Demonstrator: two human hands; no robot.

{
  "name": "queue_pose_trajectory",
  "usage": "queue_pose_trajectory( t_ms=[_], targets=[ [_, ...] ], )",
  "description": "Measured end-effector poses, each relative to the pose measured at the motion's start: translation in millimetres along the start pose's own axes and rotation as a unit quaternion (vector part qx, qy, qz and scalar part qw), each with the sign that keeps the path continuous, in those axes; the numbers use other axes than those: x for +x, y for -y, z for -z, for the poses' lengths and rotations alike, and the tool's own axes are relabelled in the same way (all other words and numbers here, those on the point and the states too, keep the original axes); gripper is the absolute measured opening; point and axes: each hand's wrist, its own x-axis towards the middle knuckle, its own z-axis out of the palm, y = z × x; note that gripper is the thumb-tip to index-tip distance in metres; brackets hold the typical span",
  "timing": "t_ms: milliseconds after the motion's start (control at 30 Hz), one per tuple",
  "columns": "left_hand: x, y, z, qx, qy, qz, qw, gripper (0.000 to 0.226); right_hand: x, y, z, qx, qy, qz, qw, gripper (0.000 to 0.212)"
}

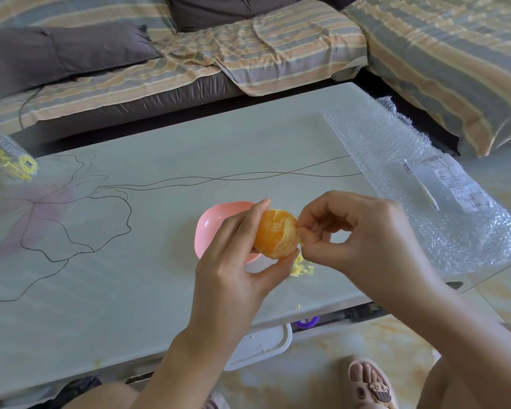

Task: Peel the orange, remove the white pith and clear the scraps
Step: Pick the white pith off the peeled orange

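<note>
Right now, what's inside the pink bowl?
The pink bowl's visible part looks empty. The left hand and the orange hide the rest.

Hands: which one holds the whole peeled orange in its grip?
The left hand grips the orange between thumb and fingers; the right hand only pinches at its right edge.

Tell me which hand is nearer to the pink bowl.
Left. The left hand, holding the orange, overlaps the right part of the pink bowl in this view. The right hand pinches at the orange's other side, farther from the bowl.
</note>
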Motion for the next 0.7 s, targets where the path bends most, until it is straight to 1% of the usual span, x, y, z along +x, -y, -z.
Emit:
queue_pose_trajectory(
  t_ms=[200, 333, 700],
  targets=[
    [0.2, -1.2, -2.0, 0.008, 0.001, 0.006, 1.0, 0.051, 3.3, -0.6, -2.9, -0.008, 0.002, -0.034, 0.999, 0.014],
    [0.2, -2.1, -1.2, 0.004, 0.0, 0.016, 1.0, 0.05, 3.6, 1.0, -1.7, 0.015, 0.024, -0.06, 0.998, 0.024],
    [0.7, -1.3, 2.2, 0.006, 0.001, 0.04, 0.999, 0.049, 1.9, 6.4, -3.9, 0.042, 0.054, -0.077, 0.995, 0.023]
  ],
)
